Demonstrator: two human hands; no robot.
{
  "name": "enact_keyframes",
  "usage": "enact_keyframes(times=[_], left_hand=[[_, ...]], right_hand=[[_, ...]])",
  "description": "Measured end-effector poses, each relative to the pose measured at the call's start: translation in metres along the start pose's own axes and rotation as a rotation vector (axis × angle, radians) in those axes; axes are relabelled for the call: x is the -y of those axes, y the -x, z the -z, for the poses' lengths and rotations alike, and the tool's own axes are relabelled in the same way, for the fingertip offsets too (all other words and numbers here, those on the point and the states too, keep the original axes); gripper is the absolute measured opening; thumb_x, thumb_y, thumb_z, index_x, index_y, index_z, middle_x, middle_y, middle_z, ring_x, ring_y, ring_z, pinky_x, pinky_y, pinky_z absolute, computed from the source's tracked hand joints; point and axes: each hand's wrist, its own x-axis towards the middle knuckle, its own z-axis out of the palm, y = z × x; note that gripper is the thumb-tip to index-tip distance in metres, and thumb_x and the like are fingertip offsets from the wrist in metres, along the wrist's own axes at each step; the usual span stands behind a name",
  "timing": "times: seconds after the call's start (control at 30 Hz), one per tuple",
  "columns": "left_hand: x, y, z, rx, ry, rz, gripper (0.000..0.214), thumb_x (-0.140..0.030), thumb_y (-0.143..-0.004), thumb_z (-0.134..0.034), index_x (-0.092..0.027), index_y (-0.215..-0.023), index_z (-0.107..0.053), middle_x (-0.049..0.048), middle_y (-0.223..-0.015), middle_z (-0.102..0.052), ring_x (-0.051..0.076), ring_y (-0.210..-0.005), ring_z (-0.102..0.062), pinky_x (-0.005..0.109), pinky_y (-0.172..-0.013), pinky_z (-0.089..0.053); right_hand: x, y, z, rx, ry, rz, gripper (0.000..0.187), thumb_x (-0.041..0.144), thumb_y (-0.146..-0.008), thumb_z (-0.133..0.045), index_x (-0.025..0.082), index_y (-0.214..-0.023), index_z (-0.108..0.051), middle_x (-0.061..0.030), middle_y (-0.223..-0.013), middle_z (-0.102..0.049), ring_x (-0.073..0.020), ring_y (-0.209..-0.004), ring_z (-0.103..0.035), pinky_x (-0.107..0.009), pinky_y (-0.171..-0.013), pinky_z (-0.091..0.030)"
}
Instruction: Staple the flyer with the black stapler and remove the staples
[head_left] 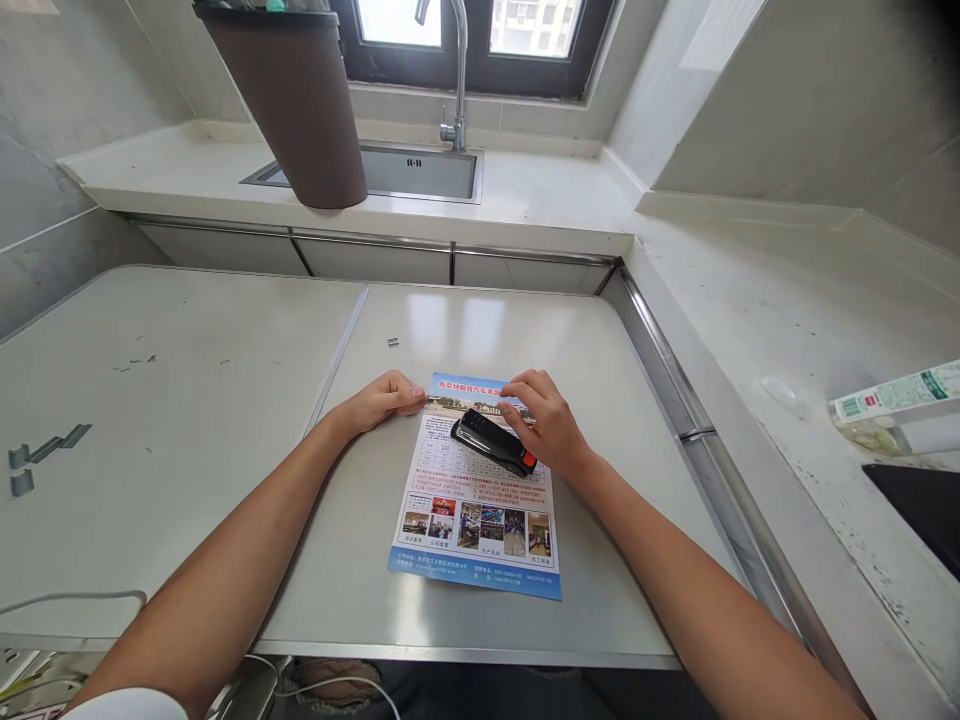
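A printed flyer [472,510] with blue bands and small photos lies flat on the folding table. Across its upper middle rests a black stapler [491,440] with an orange-red patch at its right end. My left hand [386,400] is closed, its fingertips at the flyer's upper left edge, apparently pinching it. My right hand [547,425] hovers over the flyer's upper right, beside the stapler. Its bent fingers are apart, and nothing shows between them. The thumb is close to the stapler's top; whether it touches cannot be made out.
Loose staples [392,342] lie beyond the flyer. Staple strips [49,450] are scattered at the table's left. A brown bin [300,110] stands on the counter by the sink [420,172]. A right-hand counter [795,330] holds a carton [900,395]. A white cable crosses the near left corner.
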Motion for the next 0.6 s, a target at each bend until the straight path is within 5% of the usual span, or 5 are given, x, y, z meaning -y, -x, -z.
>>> enact_keyframes(times=[0.6], left_hand=[[-0.0005,0.0005,-0.0004,-0.021,-0.001,0.025,0.071,-0.060,-0.085,-0.080,-0.019,-0.047,-0.035,-0.0022,-0.057,-0.023,0.013,-0.057,-0.020,0.035,-0.059,-0.018]], right_hand=[[0.0050,-0.0014,0.0065,0.072,0.007,0.069,0.016,0.034,-0.109,-0.050,0.025,-0.106,-0.063,-0.0095,-0.100,-0.065,-0.0266,-0.093,-0.056,-0.046,-0.086,-0.050]])
